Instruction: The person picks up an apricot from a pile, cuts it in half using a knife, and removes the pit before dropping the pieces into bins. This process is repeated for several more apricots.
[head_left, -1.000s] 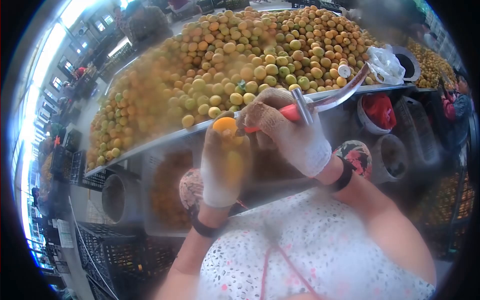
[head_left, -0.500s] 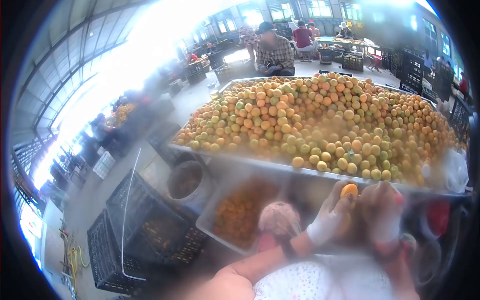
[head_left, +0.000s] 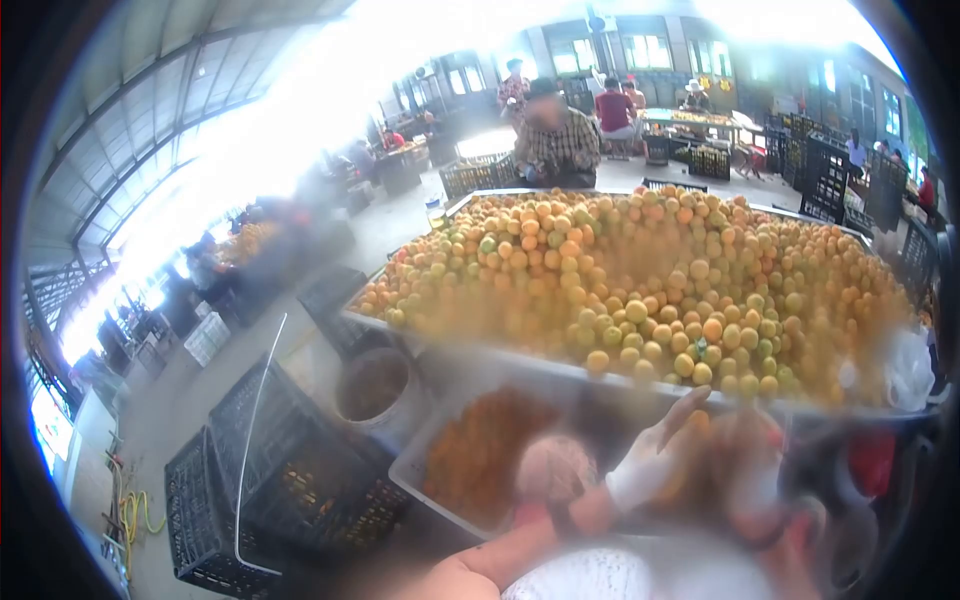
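Note:
My left hand [head_left: 648, 462], in a whitish glove with bare fingertips, is in front of the tray's near edge. Its index finger points up, and the hand is curled around an orange apricot [head_left: 692, 428], which is blurred. Close beside it on the right is my right hand [head_left: 745, 455], badly smeared; its fingers and anything in them cannot be made out. A small red spot shows near its fingertips. Beyond both hands, a large metal-edged tray [head_left: 480, 352] bears a heap of yellow-orange apricots [head_left: 640, 320].
Below left of the tray is a pale bin [head_left: 408, 470] with orange fruit pieces inside. A bucket [head_left: 375, 390] and black crates [head_left: 290, 470] stand farther left. A clear plastic bag [head_left: 908, 370] lies at the tray's right end. Across the tray sits a person [head_left: 555, 140] in a checked shirt.
The view has tilted slightly upward, so the tray and heap appear lower. My left index finger has straightened upward. The orange apricot flesh, clear before at my left fingertips, is now lower and blurred.

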